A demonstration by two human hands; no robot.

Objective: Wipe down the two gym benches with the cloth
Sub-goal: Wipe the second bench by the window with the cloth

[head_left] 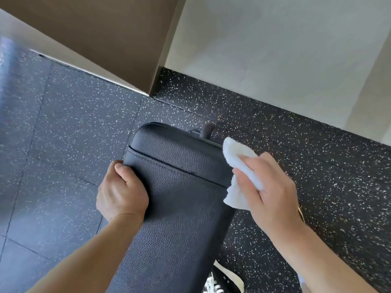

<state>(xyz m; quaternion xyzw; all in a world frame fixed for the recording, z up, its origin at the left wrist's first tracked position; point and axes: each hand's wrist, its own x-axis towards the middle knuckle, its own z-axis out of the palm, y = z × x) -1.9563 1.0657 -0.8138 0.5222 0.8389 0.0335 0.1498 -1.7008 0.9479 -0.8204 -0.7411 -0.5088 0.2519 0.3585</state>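
Note:
A black padded gym bench (179,199) runs from the bottom of the head view up to its rounded far end near the middle. My left hand (121,193) grips the bench's left edge, fingers curled under the side, thumb on top. My right hand (273,187) holds a crumpled white cloth (239,172) against the bench's right edge, by the seam between the two pads. Only one bench is in view.
Dark speckled rubber floor (74,134) surrounds the bench. A white wall (275,60) and a brown panel (101,39) stand just beyond the bench's far end. A black rubber-capped part of the frame (206,131) pokes out behind the pad. My black-and-white shoe (224,282) is at the bottom.

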